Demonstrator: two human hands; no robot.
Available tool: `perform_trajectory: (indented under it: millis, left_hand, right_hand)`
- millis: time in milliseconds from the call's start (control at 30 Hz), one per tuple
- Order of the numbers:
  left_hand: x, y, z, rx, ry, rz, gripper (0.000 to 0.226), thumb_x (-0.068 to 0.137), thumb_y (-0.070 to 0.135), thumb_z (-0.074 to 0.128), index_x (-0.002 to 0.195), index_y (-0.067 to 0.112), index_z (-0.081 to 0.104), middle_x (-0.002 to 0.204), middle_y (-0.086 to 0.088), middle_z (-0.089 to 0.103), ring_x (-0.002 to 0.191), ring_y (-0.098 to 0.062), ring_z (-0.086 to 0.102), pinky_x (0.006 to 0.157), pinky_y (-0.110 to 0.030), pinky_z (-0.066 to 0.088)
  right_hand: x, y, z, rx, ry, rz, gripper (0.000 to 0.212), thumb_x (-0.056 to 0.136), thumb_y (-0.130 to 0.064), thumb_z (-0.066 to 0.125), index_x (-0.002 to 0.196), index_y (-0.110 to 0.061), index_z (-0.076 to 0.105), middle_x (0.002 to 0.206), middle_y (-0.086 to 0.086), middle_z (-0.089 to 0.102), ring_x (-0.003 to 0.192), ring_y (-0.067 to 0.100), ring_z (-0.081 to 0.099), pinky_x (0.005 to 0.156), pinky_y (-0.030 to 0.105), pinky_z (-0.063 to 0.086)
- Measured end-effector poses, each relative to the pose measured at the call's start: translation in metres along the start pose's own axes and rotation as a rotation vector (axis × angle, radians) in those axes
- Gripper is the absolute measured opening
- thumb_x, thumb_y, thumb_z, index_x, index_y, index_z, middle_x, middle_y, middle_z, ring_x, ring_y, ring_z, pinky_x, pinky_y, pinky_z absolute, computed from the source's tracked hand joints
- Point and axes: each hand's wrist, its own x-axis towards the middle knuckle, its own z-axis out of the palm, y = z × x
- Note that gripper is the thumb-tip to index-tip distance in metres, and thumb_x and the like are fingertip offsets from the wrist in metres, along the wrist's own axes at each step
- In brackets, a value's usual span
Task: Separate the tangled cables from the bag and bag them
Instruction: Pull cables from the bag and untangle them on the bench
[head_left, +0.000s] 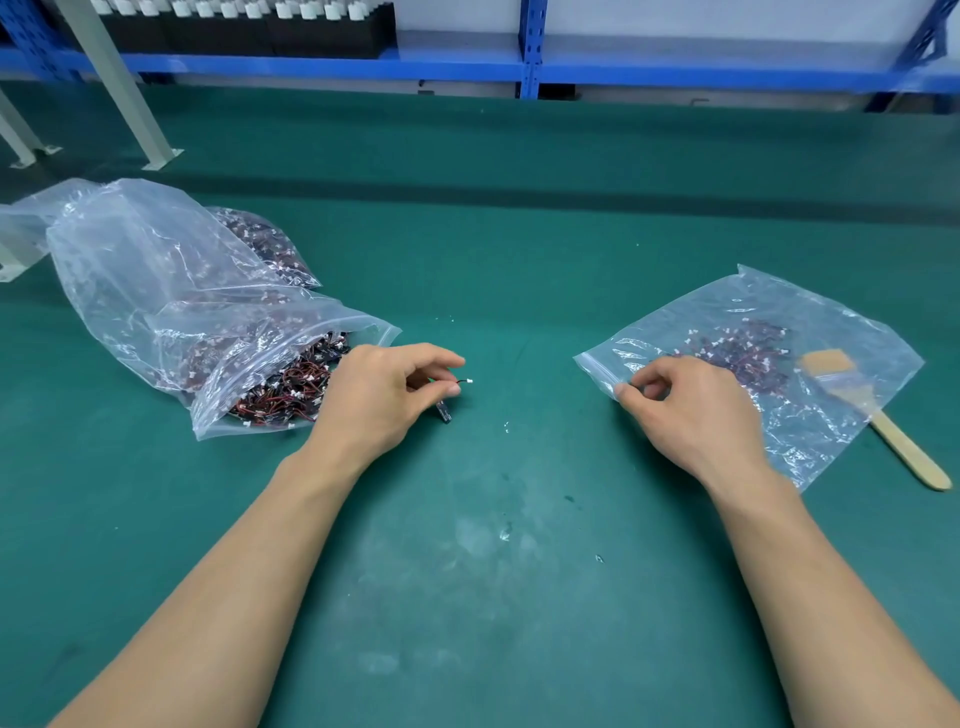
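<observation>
A large clear plastic bag (156, 291) lies at the left on the green mat, its mouth spilling a tangle of red and black cables (283, 397) with white connectors. My left hand (384, 395) pinches one small cable (457, 387) just right of that mouth; its white plug sticks out past my fingertips. On the right lies a smaller clear zip bag (810, 332) with several sorted cables (737, 351) inside. My right hand (685, 410) pinches the near left corner of that zip bag's opening.
A wooden-handled brush (883, 421) lies under the zip bag's right side. Grey frame legs (119, 88) stand at the far left. Blue shelving (530, 52) runs along the back edge. Small white specks (505, 427) dot the green mat (493, 249) between my hands.
</observation>
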Motion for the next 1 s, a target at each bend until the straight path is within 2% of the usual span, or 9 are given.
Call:
perform_trajectory:
  millis: [200,400,567,667,800,1000]
  left_hand:
    - [-0.001,0.000,-0.003,0.021,0.019,0.015,0.032,0.080,0.011,0.084,0.110,0.019,0.076,0.100,0.013,0.075,0.082,-0.003,0.071,0.084,-0.035,0.059]
    - [-0.011,-0.001,-0.018,0.146,0.084,0.005,0.021,0.085,0.005,0.073,0.100,0.020,0.077,0.094,0.011,0.076,0.083,-0.010,0.070,0.082,-0.034,0.057]
    - [-0.017,-0.008,-0.037,0.360,0.029,-0.125,0.044,0.077,-0.003,0.058,0.107,0.026,0.073,0.098,0.003,0.068,0.097,-0.022,0.062,0.084,-0.037,0.049]
    - [-0.019,-0.008,-0.042,0.414,0.008,-0.129,0.050,0.071,-0.009,0.058,0.106,0.024,0.073,0.085,0.009,0.054,0.101,-0.025,0.056,0.082,-0.036,0.045]
    - [-0.019,-0.010,-0.044,0.467,0.020,-0.143,0.051,0.069,-0.011,0.061,0.107,0.020,0.075,0.094,-0.001,0.069,0.104,-0.030,0.056,0.082,-0.039,0.048]
    - [-0.019,-0.014,-0.047,0.481,0.000,-0.240,0.050,0.073,-0.003,0.061,0.111,0.028,0.071,0.109,0.003,0.070,0.103,-0.027,0.059,0.081,-0.042,0.052]
  right_hand:
    - [-0.001,-0.001,0.000,0.004,0.000,0.003,0.013,0.086,-0.041,0.066,0.088,-0.029,0.071,0.087,-0.013,0.066,0.084,0.020,0.060,0.065,0.031,0.043]
    - [-0.001,-0.003,-0.001,0.012,0.000,0.001,0.012,0.086,-0.040,0.066,0.089,-0.029,0.070,0.085,-0.013,0.065,0.085,0.021,0.060,0.066,0.032,0.044]
    - [-0.003,-0.004,0.000,0.029,0.021,-0.021,0.012,0.085,-0.038,0.064,0.089,-0.028,0.071,0.086,-0.013,0.065,0.084,0.020,0.060,0.065,0.032,0.043]
    - [-0.004,-0.006,0.001,0.044,0.049,-0.042,0.014,0.086,-0.038,0.065,0.094,-0.029,0.071,0.089,-0.014,0.064,0.084,0.018,0.057,0.065,0.032,0.040]
    - [-0.006,-0.009,0.002,0.079,0.052,-0.069,0.015,0.087,-0.038,0.065,0.097,-0.028,0.071,0.094,-0.010,0.066,0.088,0.019,0.057,0.072,0.036,0.048]
    - [-0.006,-0.010,0.002,0.083,0.050,-0.075,0.012,0.087,-0.036,0.066,0.095,-0.029,0.071,0.093,-0.008,0.066,0.087,0.020,0.057,0.069,0.034,0.044]
